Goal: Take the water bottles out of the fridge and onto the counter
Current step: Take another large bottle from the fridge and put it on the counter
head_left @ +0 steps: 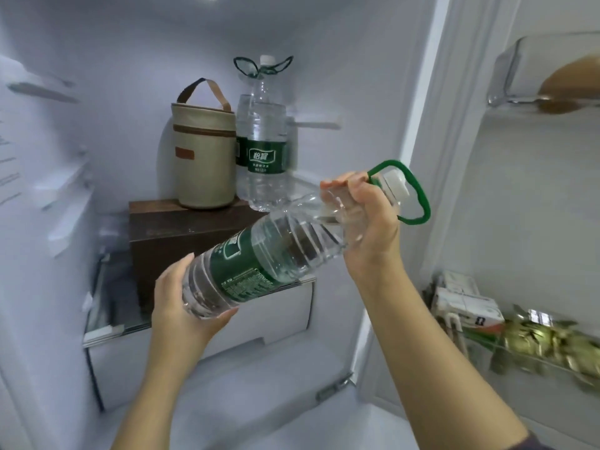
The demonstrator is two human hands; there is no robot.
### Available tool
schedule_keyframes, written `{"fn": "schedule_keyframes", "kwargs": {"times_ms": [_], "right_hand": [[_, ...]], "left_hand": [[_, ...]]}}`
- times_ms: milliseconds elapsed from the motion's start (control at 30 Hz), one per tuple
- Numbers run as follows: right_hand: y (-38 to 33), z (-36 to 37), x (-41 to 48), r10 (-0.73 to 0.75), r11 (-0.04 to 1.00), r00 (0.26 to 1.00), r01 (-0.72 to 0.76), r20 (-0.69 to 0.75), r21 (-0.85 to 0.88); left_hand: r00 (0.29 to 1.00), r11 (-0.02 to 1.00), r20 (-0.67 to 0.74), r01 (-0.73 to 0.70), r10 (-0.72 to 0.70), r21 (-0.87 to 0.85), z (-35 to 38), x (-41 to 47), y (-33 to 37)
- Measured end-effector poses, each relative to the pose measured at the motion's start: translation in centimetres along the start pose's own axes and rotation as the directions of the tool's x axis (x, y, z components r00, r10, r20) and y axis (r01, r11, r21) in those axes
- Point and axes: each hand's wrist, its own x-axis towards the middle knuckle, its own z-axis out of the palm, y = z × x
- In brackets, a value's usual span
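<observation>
Just in front of the open fridge (130,60), a large water bottle (259,258) is held in the air by both hands, clear of every shelf. Its long axis is tilted, running from the base at lower left up to the white cap (396,186) at upper right. The neck is gripped by the right hand (367,219), fingers curled round it just below a green carry loop (418,203). The base is cupped from beneath by the left hand (181,306), thumb and fingers wrapped about it.

Deeper inside, two more water bottles (266,151) are seen upright, one behind the other, beside a beige insulated bag (204,157) that is set on a brown box (168,235).

The cap end lies nearest the fridge's right wall edge (418,125), with the door shelf (487,336) of cartons beyond it. Open room is found below and toward the viewer, so a withdrawal straight back is judged safest. The counter is not in view.
</observation>
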Motion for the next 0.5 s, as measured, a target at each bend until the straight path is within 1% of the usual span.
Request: {"fn": "schedule_keyframes", "kwargs": {"times_ms": [133,200,300,367,500], "right_hand": [[-1.9,-1.8,-2.5,0.013,0.999,1.0,-0.014,-0.029,-0.034],[-3.4,-2.8,-4.0,0.024,0.999,0.998,-0.026,-0.051,-0.035],[-6.4,-4.3,-7.0,0.027,0.998,0.994,-0.033,-0.105,-0.055],[-8.8,-5.5,-9.2,0.016,0.998,0.99,-0.026,-0.139,-0.063],[-14.6,-9.0,-14.0,0.032,0.999,0.981,-0.032,-0.191,0.0]], "left_hand": [[0.998,0.999,0.054,0.031,-0.03,-0.008,1.0,-3.4,1.0],[0.998,1.0,0.062,0.02,-0.021,0.013,1.3,-5.6,2.2],[0.997,1.0,0.076,0.01,-0.01,0.008,1.5,-8.8,4.9],[0.994,1.0,0.109,-0.004,0.005,-0.007,1.5,-11.1,7.0],[0.98,1.0,0.201,0.003,-0.001,-0.011,2.8,-16.6,11.3]]}}
